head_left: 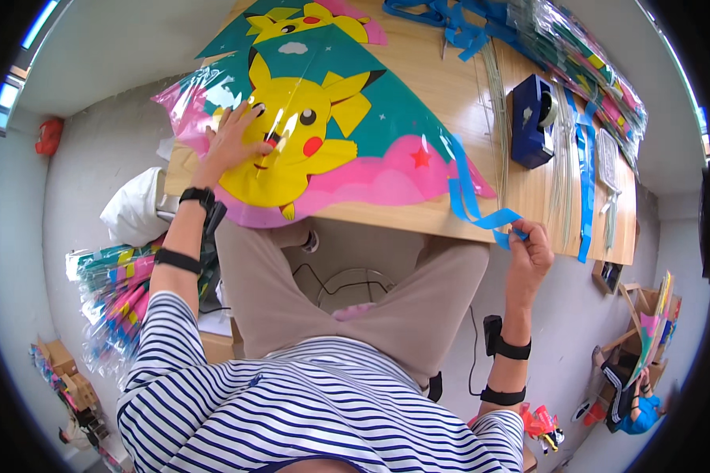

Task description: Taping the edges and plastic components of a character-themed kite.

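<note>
A triangular plastic kite (300, 150), printed with a yellow cartoon animal on green and pink, lies on the table and overhangs its near edge. My left hand (233, 143) rests flat on the left part of the kite, fingers spread. Near the table's front edge, my right hand (531, 251) pinches a blue ribbon (464, 193) between thumb and fingers. The ribbon runs in a loose, twisted curve up to the kite's right corner. Whether it is fixed there, I cannot tell. Part of another printed kite (323, 25) shows beyond the first.
On the wooden table (469, 87), a dark blue tape dispenser (532, 122) stands to the right among thin rods (562, 173). More blue ribbon (584, 193) lies there. Packed kites (584, 71) are heaped at far right; another bundle (118, 292) sits low left. A person (639, 406) is at lower right.
</note>
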The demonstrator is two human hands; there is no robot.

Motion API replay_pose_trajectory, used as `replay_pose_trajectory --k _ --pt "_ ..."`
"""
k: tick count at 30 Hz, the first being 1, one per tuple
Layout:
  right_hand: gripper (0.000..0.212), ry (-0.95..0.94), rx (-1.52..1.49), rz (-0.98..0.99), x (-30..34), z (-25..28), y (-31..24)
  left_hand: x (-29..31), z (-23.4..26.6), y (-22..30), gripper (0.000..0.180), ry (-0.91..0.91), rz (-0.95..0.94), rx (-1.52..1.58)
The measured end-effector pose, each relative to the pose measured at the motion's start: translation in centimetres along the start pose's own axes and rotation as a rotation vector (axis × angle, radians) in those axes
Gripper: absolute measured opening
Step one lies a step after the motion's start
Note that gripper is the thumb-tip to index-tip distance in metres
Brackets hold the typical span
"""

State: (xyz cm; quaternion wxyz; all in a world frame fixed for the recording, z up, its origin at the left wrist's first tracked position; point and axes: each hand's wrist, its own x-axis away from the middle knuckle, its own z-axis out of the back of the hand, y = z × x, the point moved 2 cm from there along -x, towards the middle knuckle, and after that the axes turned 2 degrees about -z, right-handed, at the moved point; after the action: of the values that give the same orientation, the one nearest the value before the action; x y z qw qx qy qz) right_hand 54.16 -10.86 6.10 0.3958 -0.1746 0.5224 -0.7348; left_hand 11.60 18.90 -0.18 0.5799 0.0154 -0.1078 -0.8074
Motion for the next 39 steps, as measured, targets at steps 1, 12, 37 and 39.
replay_pose_trajectory --k 1,12,37,39 --pt "0.016 -0.003 -0.009 -0.005 0.2 0.0 -0.4 -0.4 0.4 -0.3 0.084 -0.002 0.004 -0.010" --pt "0.038 -0.626 -0.228 0.051 6.9 -7.2 -6.3 13.3 -1.1 20.4 0.041 -0.327 -0.503 1.148" --pt "0.010 -0.204 -0.019 0.163 8.6 0.4 -4.0 14.0 5.2 18.9 0.012 -0.605 -0.394 1.325" --pt "0.017 -0.273 -0.175 0.071 8.3 -1.0 -6.3 14.0 5.5 20.6 0.010 -0.668 -0.534 1.178"
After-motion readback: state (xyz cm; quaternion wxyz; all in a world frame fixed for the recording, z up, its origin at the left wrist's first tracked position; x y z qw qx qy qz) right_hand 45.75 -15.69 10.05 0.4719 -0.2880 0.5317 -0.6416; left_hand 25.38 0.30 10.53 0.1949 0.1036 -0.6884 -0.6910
